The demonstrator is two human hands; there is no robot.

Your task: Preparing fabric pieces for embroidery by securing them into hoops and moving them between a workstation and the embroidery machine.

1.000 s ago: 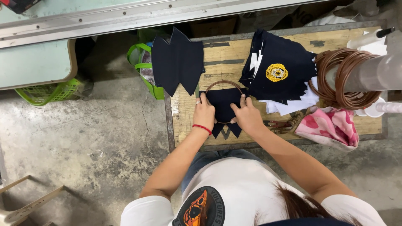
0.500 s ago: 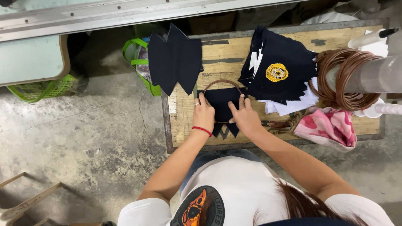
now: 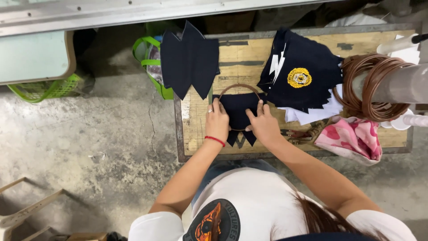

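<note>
Pressing down on a dark pointed cloth piece [image 3: 237,117] is what both hands are seen doing, w/ a brown hoop [image 3: 239,87] laid over its top edge. Left hand [image 3: 217,123] is flat on the cloth's left side, fingers together, a red band at the wrist; right hand [image 3: 264,126] is flat on the right side, index finger stretched up toward the hoop. Nothing is clamped; the hands are apart, cloth between them. Cloth and hoop sit on the wooden table [image 3: 196,134], near its front edge.

Vs. half a sec ago, almost nothing is changed: same hold, same spot, only a slight shift of the view. So the piece is judged to be steadied, not moved.

Nearby: a dark cloth stack [image 3: 189,60] hung over the table's left corner, a badge-piece stack [image 3: 303,73] to the right, brown hoops [image 3: 368,87] on a pole, a pink cloth [image 3: 350,138], a green basket [image 3: 42,89].
</note>
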